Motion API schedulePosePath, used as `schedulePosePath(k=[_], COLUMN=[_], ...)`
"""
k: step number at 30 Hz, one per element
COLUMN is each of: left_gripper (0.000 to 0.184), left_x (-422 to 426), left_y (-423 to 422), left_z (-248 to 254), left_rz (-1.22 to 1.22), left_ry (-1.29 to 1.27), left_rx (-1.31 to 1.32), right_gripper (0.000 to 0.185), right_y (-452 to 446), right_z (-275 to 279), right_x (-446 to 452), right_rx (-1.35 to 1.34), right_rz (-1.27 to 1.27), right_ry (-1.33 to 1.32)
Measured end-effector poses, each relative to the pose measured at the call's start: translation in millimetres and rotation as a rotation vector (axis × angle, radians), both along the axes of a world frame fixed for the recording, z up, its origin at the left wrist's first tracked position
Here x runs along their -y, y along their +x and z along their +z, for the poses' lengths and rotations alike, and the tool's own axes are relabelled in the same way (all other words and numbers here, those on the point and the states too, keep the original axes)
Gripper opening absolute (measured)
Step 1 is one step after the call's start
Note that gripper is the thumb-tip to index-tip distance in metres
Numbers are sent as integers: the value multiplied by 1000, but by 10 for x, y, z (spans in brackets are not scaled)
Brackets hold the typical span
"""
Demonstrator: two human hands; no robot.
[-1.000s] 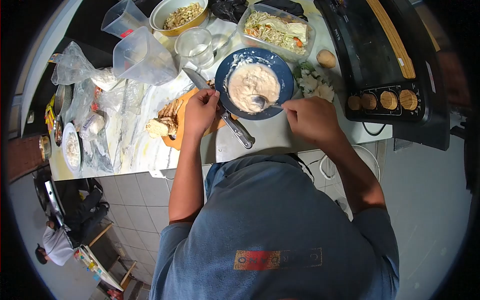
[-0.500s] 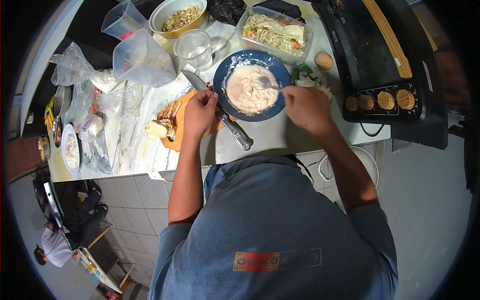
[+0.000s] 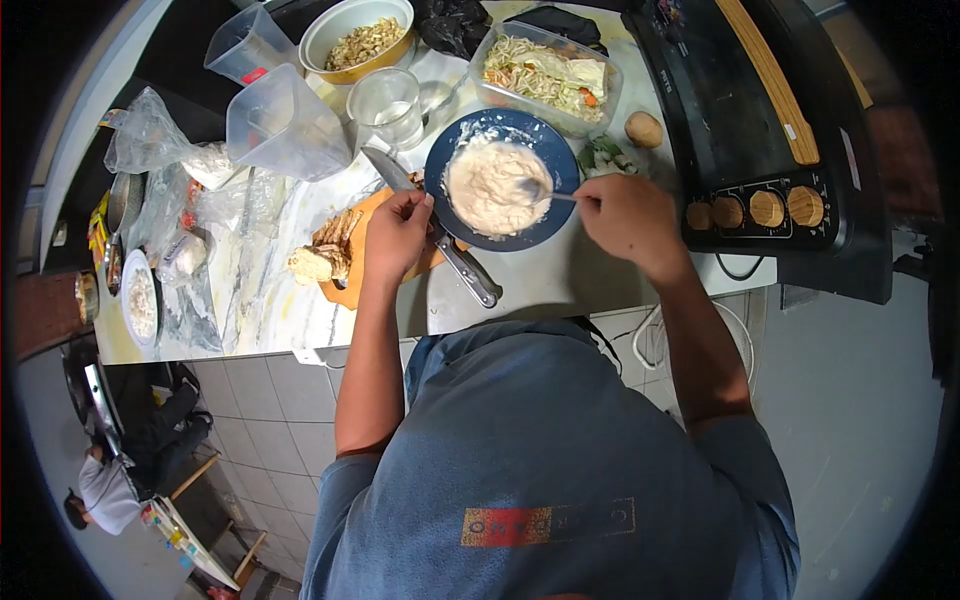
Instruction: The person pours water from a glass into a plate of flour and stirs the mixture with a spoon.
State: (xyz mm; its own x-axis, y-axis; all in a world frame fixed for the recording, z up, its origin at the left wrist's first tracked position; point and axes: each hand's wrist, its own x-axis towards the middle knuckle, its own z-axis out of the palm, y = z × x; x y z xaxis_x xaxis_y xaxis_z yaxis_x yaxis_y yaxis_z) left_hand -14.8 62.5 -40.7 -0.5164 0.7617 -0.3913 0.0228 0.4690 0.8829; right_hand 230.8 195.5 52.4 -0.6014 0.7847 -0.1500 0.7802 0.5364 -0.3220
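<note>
A dark blue bowl [image 3: 553, 150] holds thick, pale batter [image 3: 488, 190]. At its left rim, my left hand [image 3: 398, 235] pinches the edge between thumb and fingers. My right hand [image 3: 632, 225] is closed around the handle of a metal spoon [image 3: 560, 196], whose head dips into the batter's right side. Beneath my left hand lies an orange cutting board [image 3: 345, 294] with a sliced cream-and-brown food block [image 3: 318, 262], kind unclear. A knife [image 3: 466, 272] rests across the board, its blade partly hidden by my left hand.
Behind the bowl stand a clear container of shredded vegetables [image 3: 545, 75], a clear cup [image 3: 386, 105] and a pot of diced food [image 3: 360, 45]. Plastic jugs [image 3: 285, 125] and bags [image 3: 150, 130] are leftward. A black stove [image 3: 770, 190] borders the right, near a round brown item [image 3: 643, 129].
My right hand has shifted slightly right and towards me, and the spoon's head sits lower in the batter. My left hand stays on the bowl's rim.
</note>
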Motion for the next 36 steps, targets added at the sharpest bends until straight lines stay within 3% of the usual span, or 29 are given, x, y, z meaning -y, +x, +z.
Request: schedulePosePath(k=[2,7,9,13,16,25,28,32,36], left_gripper=[21,21,21,22,23,23,24,25,25], left_x=[17,35,67,75,92,143,145,165,167], left_y=[39,39,59,54,51,109,99,78,38], left_z=[1,-15,22,35,31,30,60,97,94], left_rz=[9,-1,2,23,33,67,71,99,105], left_ry=[40,36,51,79,87,93,92,72,109], left_rx=[-41,-47,-28,29,43,109,130,142,153], right_gripper=[19,18,16,16,16,19,18,19,20], right_y=[-24,-79,40,-64,-118,-131,-83,29,-149], right_z=[-56,24,171,42,66,-115,-96,-42,-118], right_x=[-70,78,32,75,255,231,248,28,101], right_rx=[-70,42,16,-101,-18,27,114,21,61], right_rz=[-20,124,-4,41,97,-64,13,-91,33], right_ry=[159,41,101,219,53,79,-11,95,33])
